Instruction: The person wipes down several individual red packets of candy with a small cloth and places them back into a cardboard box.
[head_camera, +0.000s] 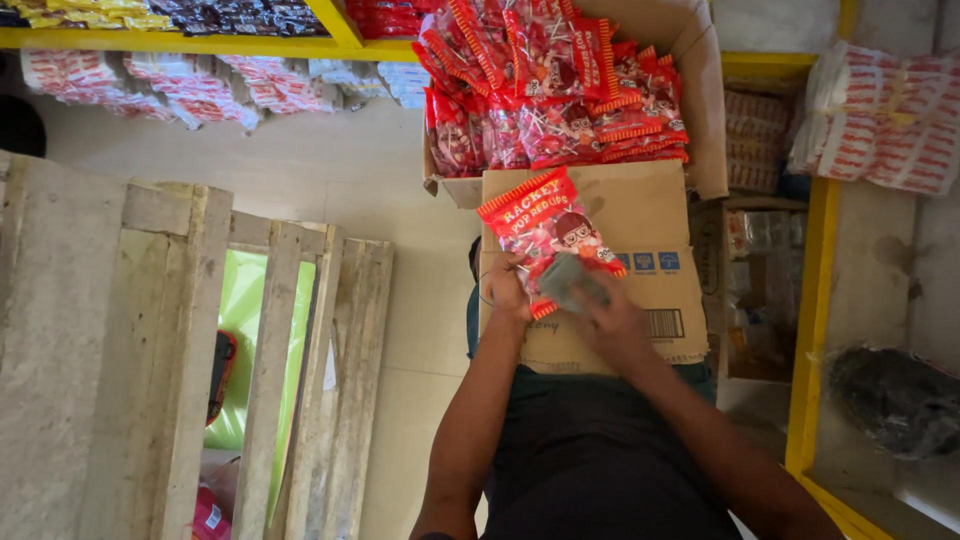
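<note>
Your left hand (507, 285) is clamped on the lower left corner of a red sweet packet (548, 240), fingers curled around its edge, so the bag stands tilted up and its printed face is turned toward you. Your right hand (610, 315) is at the packet's lower right corner, pressed against it over a pale greyish patch (570, 282); the motion blur there keeps me from telling whether those fingers pinch the packet or only rest on it. Both hands hover just above the closed flap of a brown cardboard box (640, 215), which sits in front of your lap and serves as a working surface under the bag. Just beyond your hands, the open carton (700, 95) is heaped with more red packets (560, 95) of the same kind. To the left of your left arm stands a rough wooden pallet (180, 350), and farther off, yellow shelves (200, 42) carry stacked bagged goods.
</note>
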